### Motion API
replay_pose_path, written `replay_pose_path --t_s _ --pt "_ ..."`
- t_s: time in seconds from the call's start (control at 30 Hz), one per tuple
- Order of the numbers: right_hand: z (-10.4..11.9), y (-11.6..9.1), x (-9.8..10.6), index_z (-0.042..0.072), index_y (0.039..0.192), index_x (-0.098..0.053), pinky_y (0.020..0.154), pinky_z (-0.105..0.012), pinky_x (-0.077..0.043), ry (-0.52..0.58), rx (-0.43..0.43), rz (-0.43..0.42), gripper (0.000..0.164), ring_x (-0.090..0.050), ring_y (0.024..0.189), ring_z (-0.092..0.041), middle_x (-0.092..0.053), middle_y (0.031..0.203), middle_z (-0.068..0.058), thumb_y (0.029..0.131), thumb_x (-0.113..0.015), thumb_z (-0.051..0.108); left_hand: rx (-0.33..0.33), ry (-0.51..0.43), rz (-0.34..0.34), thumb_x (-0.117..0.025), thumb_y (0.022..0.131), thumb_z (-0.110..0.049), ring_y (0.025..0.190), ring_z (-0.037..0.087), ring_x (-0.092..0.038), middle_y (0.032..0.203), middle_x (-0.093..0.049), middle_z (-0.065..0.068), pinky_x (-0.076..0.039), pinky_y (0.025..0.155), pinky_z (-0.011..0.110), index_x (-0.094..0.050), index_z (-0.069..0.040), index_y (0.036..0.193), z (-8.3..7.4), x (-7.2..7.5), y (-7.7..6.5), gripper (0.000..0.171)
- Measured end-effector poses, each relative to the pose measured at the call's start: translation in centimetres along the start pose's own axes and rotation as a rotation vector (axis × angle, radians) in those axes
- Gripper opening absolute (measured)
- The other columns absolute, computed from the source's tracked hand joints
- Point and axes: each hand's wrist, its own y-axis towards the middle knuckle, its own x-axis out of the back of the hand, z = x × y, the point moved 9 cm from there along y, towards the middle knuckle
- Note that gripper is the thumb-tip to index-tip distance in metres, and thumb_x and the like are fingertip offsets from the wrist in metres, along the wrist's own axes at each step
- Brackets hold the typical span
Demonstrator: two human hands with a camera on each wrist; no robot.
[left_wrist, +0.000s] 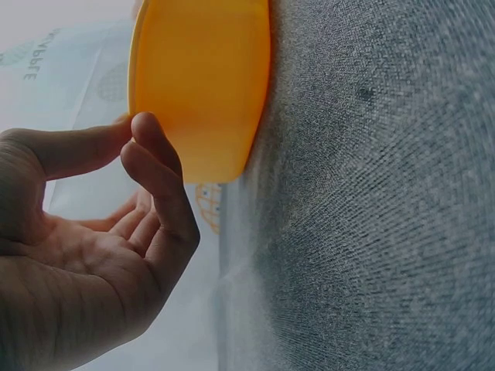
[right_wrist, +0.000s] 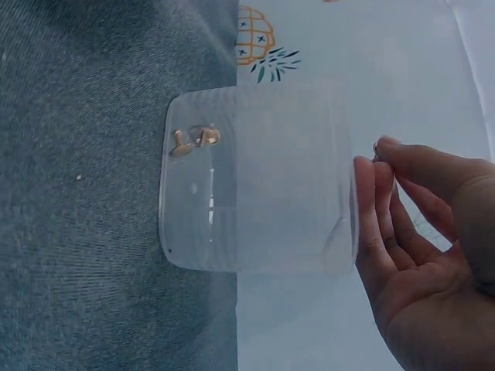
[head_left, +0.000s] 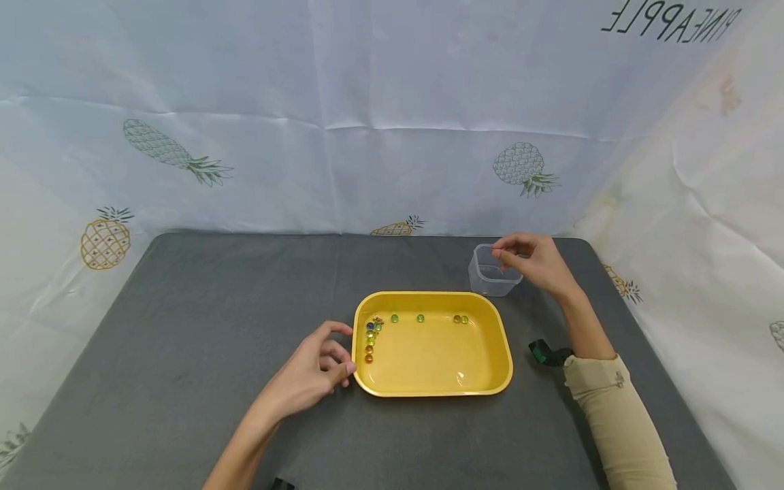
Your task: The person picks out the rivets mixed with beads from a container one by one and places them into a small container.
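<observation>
My left hand (head_left: pixel 312 367) is at the left side of a yellow tray (head_left: pixel 429 393), thumb and fingertips pinching its rim. In the tray lie several glass marbles (head_left: pixel 369 350), blue, green and amber, with small gold-coloured pieces (head_left: pixel 378 320) in the far left corner. My right hand (head_left: pixel 533 258) is above a clear plastic container (head_left: pixel 499 289) behind the tray. In the right wrist view its thumb and fingertips pinch a tiny shiny piece (right_wrist: pixel 377 149), mostly hidden. Gold-coloured flat-headed pins (right_wrist: pixel 182 144) lie at the container's bottom.
A dark grey cloth (head_left: pixel 214 340) covers the table. Pineapple-print curtains (head_left: pixel 343 170) stand behind it and at the sides. A black and green strap-like object (head_left: pixel 548 354) shows beside my right forearm.
</observation>
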Motion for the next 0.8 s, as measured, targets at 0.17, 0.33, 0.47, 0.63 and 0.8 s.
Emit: replay_pose_path --t_s 0.17,0.33,0.47,0.63,0.8 --pt "-0.4 0.1 -0.3 -0.003 0.119 -0.076 0.074 -0.026 -0.062 -0.024 0.013 0.002 0.019 -0.074 0.078 -0.016 -0.076 0.109 -0.023 0.103 -0.074 0.006 0.0 0.001 -0.003 -0.07 0.103 -0.005 0.079 0.026 -0.072 0.097 -0.072 0.014 -0.055 0.06 0.03 -0.044 0.001 0.149 0.0 0.0 0.0 0.053" --pt "-0.2 0.2 -0.5 -0.002 0.117 -0.077 0.069 -0.023 -0.057 -0.052 0.044 0.002 0.017 -0.071 0.074 -0.011 -0.077 0.101 -0.025 0.101 -0.074 0.001 0.0 0.005 -0.006 -0.07 0.102 -0.005 0.079 0.026 -0.072 0.097 -0.071 0.014 -0.055 0.06 0.03 -0.045 0.001 0.148 0.0 0.0 0.0 0.053" --pt "0.1 0.3 -0.7 0.001 0.115 -0.079 0.069 -0.019 -0.053 -0.066 0.041 0.006 0.015 -0.071 0.075 -0.02 -0.077 0.095 -0.021 0.101 -0.076 0.006 0.0 0.006 -0.007 -0.07 0.102 -0.005 0.079 0.026 -0.073 0.096 -0.071 0.013 -0.055 0.06 0.03 -0.045 0.001 0.148 -0.1 0.0 0.0 0.053" --pt "-0.2 0.3 -0.9 0.002 0.115 -0.078 0.069 -0.019 -0.052 -0.106 0.022 0.006 0.015 -0.071 0.078 -0.031 -0.076 0.09 -0.019 0.101 -0.076 0.007 0.0 0.009 -0.006 -0.07 0.103 -0.005 0.079 0.026 -0.073 0.097 -0.071 0.013 -0.055 0.061 0.03 -0.044 0.001 0.149 -0.1 0.0 0.0 0.053" --pt "-0.4 0.3 -1.2 0.006 0.116 -0.079 0.074 -0.014 -0.053 -0.156 0.013 0.01 0.015 -0.072 0.085 -0.027 -0.079 0.098 -0.016 0.102 -0.077 0.012 0.002 0.006 -0.006 -0.07 0.103 -0.005 0.079 0.026 -0.072 0.097 -0.071 0.013 -0.055 0.06 0.03 -0.044 0.001 0.148 0.0 0.0 0.0 0.053"
